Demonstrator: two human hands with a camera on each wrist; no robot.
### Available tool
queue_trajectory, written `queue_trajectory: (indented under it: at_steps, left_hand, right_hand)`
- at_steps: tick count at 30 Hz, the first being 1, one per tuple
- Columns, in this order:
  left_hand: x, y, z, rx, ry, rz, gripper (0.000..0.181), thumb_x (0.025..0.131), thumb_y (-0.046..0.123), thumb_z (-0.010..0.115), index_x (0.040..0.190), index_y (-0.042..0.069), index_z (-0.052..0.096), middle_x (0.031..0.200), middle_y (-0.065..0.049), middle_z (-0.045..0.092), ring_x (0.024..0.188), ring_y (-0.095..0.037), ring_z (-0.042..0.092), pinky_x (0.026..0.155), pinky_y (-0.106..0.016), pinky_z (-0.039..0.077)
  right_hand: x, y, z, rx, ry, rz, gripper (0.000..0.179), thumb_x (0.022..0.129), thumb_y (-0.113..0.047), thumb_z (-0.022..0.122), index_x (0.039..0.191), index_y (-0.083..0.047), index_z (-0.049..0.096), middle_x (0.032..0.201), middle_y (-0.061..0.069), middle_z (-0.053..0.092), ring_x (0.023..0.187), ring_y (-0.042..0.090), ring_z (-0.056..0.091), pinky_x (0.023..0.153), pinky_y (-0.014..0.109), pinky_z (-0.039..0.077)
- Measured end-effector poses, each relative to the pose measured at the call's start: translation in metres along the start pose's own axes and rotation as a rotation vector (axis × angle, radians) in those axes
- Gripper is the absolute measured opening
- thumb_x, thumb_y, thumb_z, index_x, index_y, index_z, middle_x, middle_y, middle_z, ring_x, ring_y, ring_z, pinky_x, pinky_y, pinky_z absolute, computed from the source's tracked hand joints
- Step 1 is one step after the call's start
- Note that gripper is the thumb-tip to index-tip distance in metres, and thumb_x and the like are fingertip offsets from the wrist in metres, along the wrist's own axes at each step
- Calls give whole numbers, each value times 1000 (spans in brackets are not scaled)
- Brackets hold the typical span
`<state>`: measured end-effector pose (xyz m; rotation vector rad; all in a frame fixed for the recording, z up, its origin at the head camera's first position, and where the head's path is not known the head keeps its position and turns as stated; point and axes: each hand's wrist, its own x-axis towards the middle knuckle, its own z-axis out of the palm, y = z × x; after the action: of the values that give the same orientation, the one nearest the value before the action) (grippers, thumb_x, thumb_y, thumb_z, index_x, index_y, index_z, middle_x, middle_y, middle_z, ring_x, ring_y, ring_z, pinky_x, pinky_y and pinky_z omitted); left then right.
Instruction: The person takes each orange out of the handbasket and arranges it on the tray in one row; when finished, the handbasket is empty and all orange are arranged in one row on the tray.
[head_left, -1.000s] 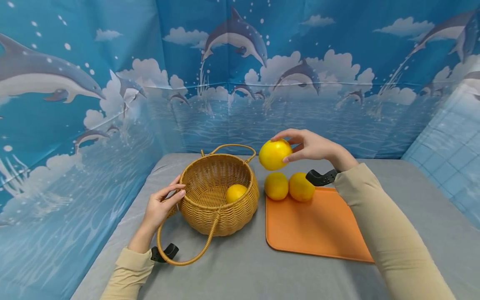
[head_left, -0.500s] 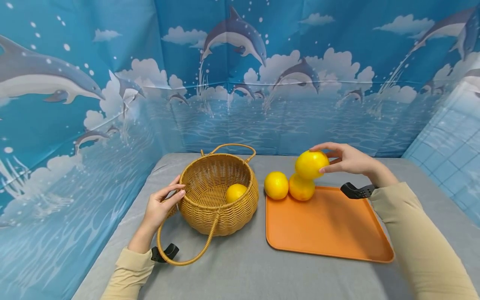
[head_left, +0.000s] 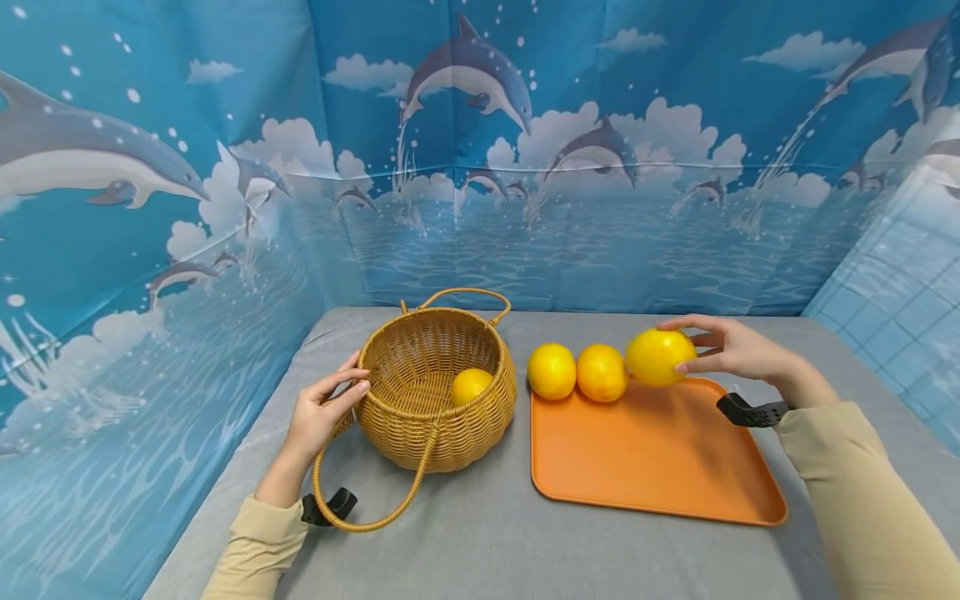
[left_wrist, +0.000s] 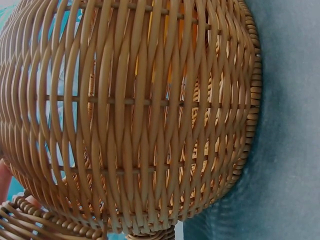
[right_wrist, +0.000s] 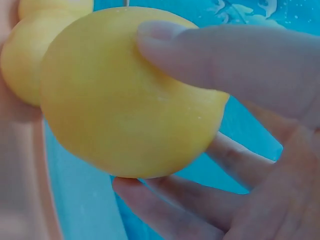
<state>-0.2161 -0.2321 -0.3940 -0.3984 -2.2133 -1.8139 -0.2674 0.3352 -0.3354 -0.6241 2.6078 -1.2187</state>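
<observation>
My right hand holds a yellow-orange orange between thumb and fingers, above the far edge of an orange tray. The right wrist view shows the thumb across the near face of this orange and fingertips along its opposite side. Two more oranges, a left one and a middle one, sit side by side at the tray's far left. With my left hand I pinch the left rim of a round wicker basket. One orange lies inside it, partly hidden by the front rim.
The basket's front handle hangs down toward me, and its back handle stands up. Grey cloth covers the table. A blue dolphin-print curtain rises behind and along the left.
My right hand has carried its orange rightward and down, from beside the basket, past the two tray oranges, to their right. The left hand and basket have stayed still.
</observation>
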Motion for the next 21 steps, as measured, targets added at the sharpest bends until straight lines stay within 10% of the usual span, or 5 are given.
queue_trajectory:
  at_steps: [21]
  left_hand:
    - [0, -1, 0, -11, -6, -10, 33, 90, 13, 64, 114, -10, 62, 143, -10, 42, 133, -17, 36, 103, -29, 37]
  right_hand:
    - [1, 34, 13, -14, -190, 27, 57, 86, -18, 69, 137, -5, 47, 140, 24, 40, 119, 49, 43, 89, 54, 45]
